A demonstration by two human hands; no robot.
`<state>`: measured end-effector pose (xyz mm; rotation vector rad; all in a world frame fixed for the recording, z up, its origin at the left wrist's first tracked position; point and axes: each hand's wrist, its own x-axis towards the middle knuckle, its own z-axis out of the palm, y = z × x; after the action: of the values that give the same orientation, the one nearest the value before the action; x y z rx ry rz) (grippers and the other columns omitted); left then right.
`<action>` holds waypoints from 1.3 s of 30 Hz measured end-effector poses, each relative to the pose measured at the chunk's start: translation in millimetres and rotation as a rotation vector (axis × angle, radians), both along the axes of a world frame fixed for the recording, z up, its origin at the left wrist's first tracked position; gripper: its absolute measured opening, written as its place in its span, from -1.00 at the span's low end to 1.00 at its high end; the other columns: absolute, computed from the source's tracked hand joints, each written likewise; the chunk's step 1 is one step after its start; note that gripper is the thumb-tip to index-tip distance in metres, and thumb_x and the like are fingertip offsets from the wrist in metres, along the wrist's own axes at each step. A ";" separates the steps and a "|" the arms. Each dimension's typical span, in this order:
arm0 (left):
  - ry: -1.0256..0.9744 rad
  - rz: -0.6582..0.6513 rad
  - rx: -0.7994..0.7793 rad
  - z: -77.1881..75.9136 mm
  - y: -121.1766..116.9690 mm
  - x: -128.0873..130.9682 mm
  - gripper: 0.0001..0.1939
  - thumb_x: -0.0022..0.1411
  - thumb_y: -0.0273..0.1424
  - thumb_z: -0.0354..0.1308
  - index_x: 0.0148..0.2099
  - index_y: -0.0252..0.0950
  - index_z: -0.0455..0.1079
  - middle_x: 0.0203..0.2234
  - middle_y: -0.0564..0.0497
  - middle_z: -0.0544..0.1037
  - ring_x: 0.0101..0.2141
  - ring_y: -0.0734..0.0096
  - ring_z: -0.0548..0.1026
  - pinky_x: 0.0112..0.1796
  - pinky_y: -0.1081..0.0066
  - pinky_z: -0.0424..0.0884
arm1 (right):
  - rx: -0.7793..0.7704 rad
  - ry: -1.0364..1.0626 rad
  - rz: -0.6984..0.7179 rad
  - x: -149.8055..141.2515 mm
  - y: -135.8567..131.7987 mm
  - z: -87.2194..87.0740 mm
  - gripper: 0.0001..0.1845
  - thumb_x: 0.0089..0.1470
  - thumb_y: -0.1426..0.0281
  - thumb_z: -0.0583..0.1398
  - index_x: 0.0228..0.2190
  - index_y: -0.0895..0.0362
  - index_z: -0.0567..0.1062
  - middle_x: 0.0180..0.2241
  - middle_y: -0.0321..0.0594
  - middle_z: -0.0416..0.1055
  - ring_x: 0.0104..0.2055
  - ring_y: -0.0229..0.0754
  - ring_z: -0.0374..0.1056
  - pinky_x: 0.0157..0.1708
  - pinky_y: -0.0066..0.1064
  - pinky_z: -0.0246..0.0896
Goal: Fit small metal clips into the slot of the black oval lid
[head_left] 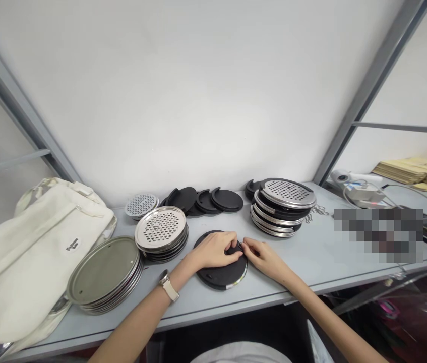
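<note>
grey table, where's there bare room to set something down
Widest on the table: between the right hand, tall perforated stack and pixelated area. Narrower: between the handled disc and black discs behind. Crowded at left: bag, olive plates.

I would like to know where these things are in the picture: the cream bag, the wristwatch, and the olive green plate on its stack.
cream bag [43, 242]: head view, on its front fabric.
wristwatch [169, 289]: head view, on its light strap.
olive green plate [103, 269]: head view, on its flat top face.
</note>
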<state>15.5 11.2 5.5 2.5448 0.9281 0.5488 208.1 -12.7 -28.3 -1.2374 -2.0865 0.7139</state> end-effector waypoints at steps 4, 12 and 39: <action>0.018 0.030 -0.027 0.5 -0.7 0.4 -0.68 0.17 -0.28 0.11 -0.05 -0.24 0.19 -0.54 0.13 0.32 -0.51 0.40 0.34 -0.45 0.45 0.21 | -0.003 -0.010 0.000 0.5 -0.1 0.8 -0.67 0.21 0.27 -0.04 -0.57 0.10 0.16 -0.63 -0.43 0.04 -0.56 -0.32 -0.01 -0.55 -0.46 -0.12; 0.024 -0.037 0.069 5.4 -2.7 0.9 -0.83 0.24 -0.32 0.05 -0.12 -0.22 0.32 -0.44 0.06 0.39 -0.43 0.39 0.36 -0.38 0.44 0.23 | 0.014 -0.007 0.008 0.2 -0.5 0.2 -0.69 0.22 0.28 -0.06 -0.53 0.11 0.21 -0.61 -0.40 0.14 -0.55 -0.30 0.07 -0.52 -0.46 -0.07; -0.048 -0.126 -0.037 -3.8 10.0 -3.1 -0.83 0.25 -0.28 0.07 -0.18 -0.25 0.37 -0.50 0.13 0.29 -0.48 0.51 0.27 -0.40 0.50 0.18 | -0.035 0.050 0.011 4.1 2.2 -6.2 -0.65 0.24 0.22 -0.06 -0.53 0.11 0.22 -0.60 -0.41 0.08 -0.54 -0.29 0.04 -0.52 -0.46 -0.09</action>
<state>12.4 21.2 1.7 2.5248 0.7488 0.5474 212.2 -10.5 -34.5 -1.2156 -2.0500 0.7808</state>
